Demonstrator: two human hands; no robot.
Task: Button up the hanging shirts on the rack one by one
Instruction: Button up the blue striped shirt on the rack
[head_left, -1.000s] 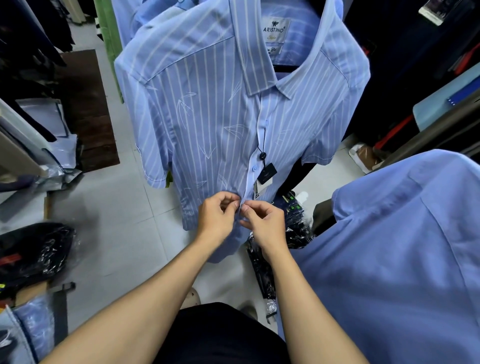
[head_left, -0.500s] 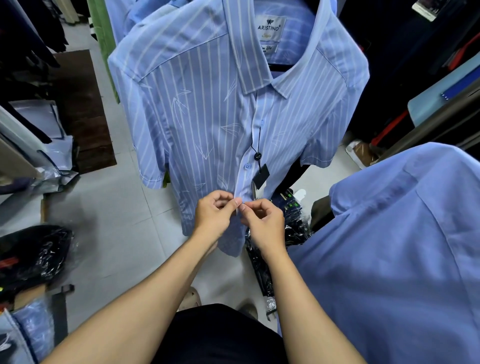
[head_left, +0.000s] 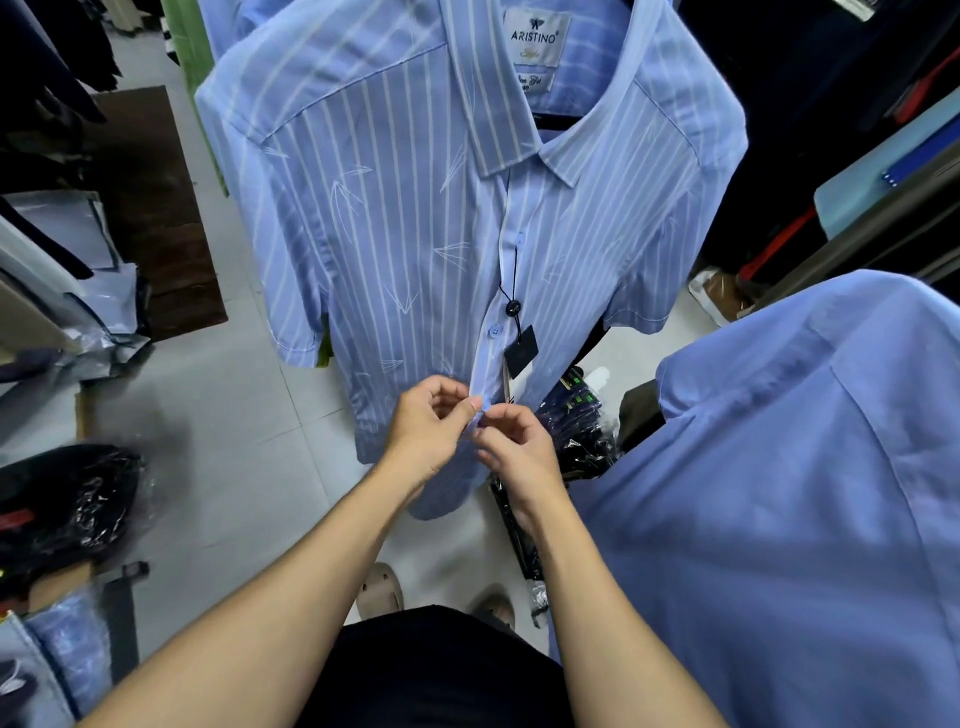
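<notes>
A light blue striped short-sleeved shirt (head_left: 405, 218) hangs in front of me on a dark hanger. Two buttons higher up its placket are fastened, and a black price tag (head_left: 520, 349) dangles from a cord beside them. My left hand (head_left: 431, 428) pinches the placket edge low on the shirt. My right hand (head_left: 511, 447) pinches the opposite edge right against it, fingertips of both hands meeting at a button (head_left: 484, 406).
A plain blue shirt (head_left: 789, 493) fills the right foreground close to my right arm. Black plastic-wrapped bundles (head_left: 67, 499) lie on the tiled floor at left, more packaged items (head_left: 576, 415) below the shirt. Dark clothes hang at back right.
Both hands stay at the same low button, fingers shifting slightly on the placket. The view has tilted a little, so the shirt sits marginally lower in frame.
</notes>
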